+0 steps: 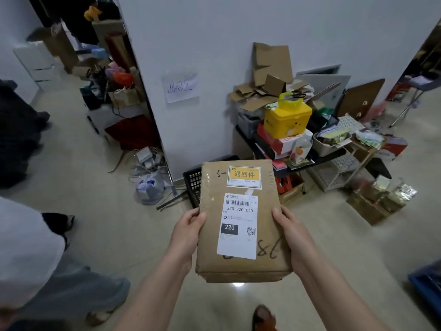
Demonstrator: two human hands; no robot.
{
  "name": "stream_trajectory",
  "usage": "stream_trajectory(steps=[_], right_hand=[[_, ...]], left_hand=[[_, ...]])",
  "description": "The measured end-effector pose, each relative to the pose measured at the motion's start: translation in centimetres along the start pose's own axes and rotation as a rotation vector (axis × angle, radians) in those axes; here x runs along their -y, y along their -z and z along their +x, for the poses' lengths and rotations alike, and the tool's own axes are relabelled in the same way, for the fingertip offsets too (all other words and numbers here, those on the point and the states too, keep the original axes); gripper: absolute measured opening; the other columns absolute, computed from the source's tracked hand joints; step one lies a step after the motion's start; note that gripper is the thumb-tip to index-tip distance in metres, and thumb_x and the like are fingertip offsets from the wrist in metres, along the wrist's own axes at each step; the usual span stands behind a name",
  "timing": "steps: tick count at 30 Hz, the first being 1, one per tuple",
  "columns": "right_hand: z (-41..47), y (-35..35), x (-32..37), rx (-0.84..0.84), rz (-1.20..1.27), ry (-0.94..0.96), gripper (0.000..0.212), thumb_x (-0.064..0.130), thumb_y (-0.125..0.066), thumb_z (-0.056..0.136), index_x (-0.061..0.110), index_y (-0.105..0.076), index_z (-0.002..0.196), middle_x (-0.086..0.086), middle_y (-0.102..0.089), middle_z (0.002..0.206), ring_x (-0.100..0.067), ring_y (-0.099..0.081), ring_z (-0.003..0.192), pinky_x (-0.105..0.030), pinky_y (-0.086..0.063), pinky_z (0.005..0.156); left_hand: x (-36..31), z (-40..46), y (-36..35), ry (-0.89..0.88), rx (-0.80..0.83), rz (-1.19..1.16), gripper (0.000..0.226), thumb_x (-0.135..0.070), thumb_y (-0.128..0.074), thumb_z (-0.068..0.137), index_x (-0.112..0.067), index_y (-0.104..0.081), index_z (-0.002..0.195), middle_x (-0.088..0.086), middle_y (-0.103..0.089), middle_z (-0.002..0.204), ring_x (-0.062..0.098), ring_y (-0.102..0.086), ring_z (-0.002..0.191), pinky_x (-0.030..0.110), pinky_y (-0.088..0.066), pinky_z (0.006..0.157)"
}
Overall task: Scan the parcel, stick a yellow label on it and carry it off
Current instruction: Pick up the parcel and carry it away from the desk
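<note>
1. At the lower left of the frame, a person in grey trousers [71,295] is seen standing on the floor [114,223].
2. The parcel [241,220], at the lower centre, is gripped on its left edge by the left hand [187,231].
3. A yellow label [244,177] is stuck near its top, a white shipping label [238,225] below.
4. Its right edge is gripped by the right hand [292,234].
5. A yellow box [287,118] is seen on a cluttered shelf [322,158], upper right.

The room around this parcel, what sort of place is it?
Probably a small parcel depot's returns corner. The parcel, held in both hands, carries a yellow label and a barcoded waybill; flattened cardboard is piled by the wall under a handwritten sign.
</note>
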State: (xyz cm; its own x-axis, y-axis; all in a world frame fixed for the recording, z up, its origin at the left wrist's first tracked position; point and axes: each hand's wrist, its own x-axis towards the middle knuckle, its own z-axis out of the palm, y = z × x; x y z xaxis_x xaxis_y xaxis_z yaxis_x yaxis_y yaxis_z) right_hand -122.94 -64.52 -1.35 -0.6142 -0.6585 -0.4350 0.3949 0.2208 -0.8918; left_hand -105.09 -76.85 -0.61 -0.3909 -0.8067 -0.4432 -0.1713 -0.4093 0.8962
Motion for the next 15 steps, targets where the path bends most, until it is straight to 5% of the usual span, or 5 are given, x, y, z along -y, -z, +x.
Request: stream_trajectory(steps=[15], right_hand=[[31.9,-4.5,10.9,0.058,-0.203,-0.053,0.04,0.036,-0.051,0.094,0.022,-0.05,0.132,-0.002,-0.069,0.105,-0.017,-0.068,0.09,-0.028,-0.051,0.065]], left_hand=[[-9.7,29.6,-6.6,0.074,-0.151,-0.025,0.009,-0.011,-0.059,0.09,-0.013,-0.062,0.098,0.005,-0.07,0.094,0.018,-0.063,0.079,0.032,-0.051,0.076]])
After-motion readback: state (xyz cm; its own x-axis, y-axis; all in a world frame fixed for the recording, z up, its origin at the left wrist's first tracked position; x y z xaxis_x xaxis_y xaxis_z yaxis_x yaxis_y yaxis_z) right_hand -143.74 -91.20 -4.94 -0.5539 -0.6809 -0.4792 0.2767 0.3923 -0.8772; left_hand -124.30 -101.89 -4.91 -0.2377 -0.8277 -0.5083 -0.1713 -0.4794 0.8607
